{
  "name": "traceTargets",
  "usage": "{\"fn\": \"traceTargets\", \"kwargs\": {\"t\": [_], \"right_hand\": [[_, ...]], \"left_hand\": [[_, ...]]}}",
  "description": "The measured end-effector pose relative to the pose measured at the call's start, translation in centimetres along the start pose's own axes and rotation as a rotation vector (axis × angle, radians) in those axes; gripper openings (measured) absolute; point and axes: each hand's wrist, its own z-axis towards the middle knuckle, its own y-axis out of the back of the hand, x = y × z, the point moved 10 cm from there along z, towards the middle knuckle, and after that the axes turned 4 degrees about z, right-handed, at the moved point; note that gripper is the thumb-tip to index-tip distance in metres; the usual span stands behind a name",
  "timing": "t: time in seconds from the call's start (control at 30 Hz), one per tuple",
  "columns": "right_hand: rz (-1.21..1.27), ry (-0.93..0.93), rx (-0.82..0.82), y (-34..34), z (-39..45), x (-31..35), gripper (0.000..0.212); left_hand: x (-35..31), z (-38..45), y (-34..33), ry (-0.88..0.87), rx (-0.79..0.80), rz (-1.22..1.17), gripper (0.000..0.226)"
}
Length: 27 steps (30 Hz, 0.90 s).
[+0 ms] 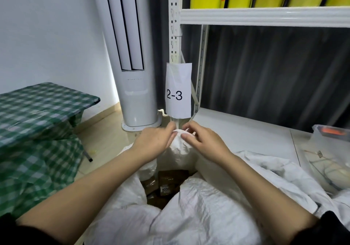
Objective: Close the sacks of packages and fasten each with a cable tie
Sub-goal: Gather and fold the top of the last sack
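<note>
Both arms reach out; the left hand (pixel 154 140) and right hand (pixel 203 142) have fingers pinching the bunched sack (pixel 180 150) top.

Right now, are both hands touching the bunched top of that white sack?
Touching. The head view shows the left hand and right hand pinching the gathered neck of the white sack from either side.

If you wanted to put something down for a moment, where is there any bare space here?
The white lower shelf board is bare between the paper label marked 2-3 and the clear plastic box. The tan floor shows between the green checked cloth and the white sack. Around both hands at the sack's gathered neck it is crowded.
</note>
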Motion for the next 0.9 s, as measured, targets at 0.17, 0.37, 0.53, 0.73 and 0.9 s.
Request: {"fn": "traceTargets", "kwargs": {"t": [0.17, 0.37, 0.53, 0.73, 0.9], "right_hand": [[-0.640, 0.147, -0.240, 1.0, -2.4, 1.0, 0.048], [0.295, -0.040, -0.019, 1.4, -0.7, -2.8, 0.010], [0.608, -0.097, 0.046, 0.4, 0.2, -2.8, 0.014], [-0.491, -0.012, -0.254, 2.2, -3.3, -1.5, 0.038], [-0.130, 0.057, -0.248, 2.9, -3.9, -3.2, 0.019]], "left_hand": [[2.8, 0.2, -3.4, 0.274, 0.261, -0.613, 0.021], [2.0, 0.3, -0.2, 0.128, 0.090, -0.268, 0.030], [-3.1, 0.6, 0.9, -0.204, -0.121, -0.056, 0.041], [-0.3, 2.2, -0.9, 0.051, 0.003, -0.252, 0.024], [1.4, 2.4, -2.7, 0.183, 0.174, -0.424, 0.019]]}}
